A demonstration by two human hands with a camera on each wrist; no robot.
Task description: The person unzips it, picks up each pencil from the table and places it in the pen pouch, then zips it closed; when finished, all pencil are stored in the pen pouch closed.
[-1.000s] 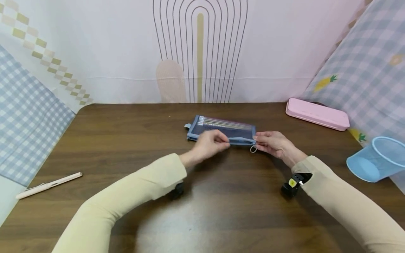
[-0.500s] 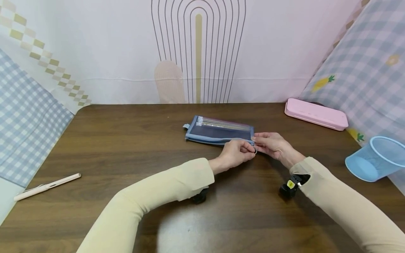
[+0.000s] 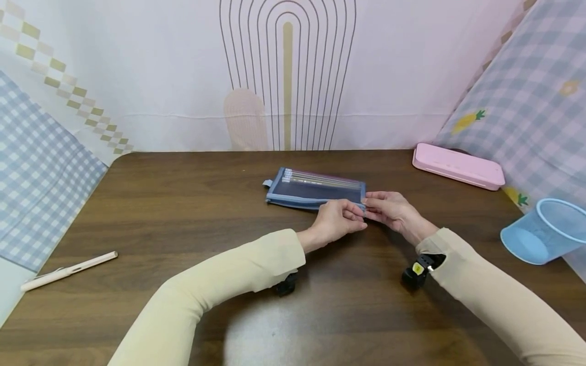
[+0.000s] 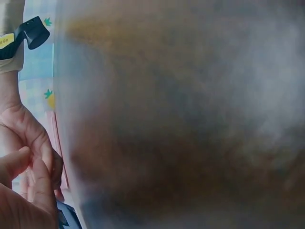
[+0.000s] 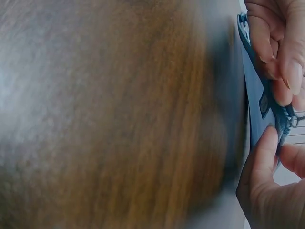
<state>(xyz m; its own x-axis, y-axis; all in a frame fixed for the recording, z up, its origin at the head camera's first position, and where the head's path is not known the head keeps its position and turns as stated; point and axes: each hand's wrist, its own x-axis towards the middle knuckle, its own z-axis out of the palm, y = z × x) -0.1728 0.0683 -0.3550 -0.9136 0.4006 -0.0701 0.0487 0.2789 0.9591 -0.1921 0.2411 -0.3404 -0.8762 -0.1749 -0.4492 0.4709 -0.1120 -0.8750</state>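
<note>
A blue zippered pencil pouch [image 3: 316, 190] lies flat toward the back of the table, with several pencils [image 3: 320, 179] visible through its see-through top. My right hand [image 3: 393, 211] pinches the pouch's right end between thumb and fingers. Just left of it, my left hand [image 3: 336, 221] has curled fingers at the zipper pull [image 5: 294, 121] on the pouch's near right corner. In the right wrist view, the left fingers [image 5: 281, 47] meet the pull from above, and the right thumb [image 5: 264, 157] presses the blue edge below. The exact pinch is partly hidden by the frame edge.
A white pen [image 3: 68, 271] lies at the table's left edge. The pink pencil case [image 3: 458, 165] rests at the back right. On the right, a light blue mesh cup [image 3: 542, 231] stands tilted in view. Patterned cloth [image 3: 293, 76] borders the table behind and at both sides.
My left hand has moved right along the pouch's near edge to the zipper pull beside my right hand. Both hands and the pouch then shift slightly left. The right hand keeps its hold.
</note>
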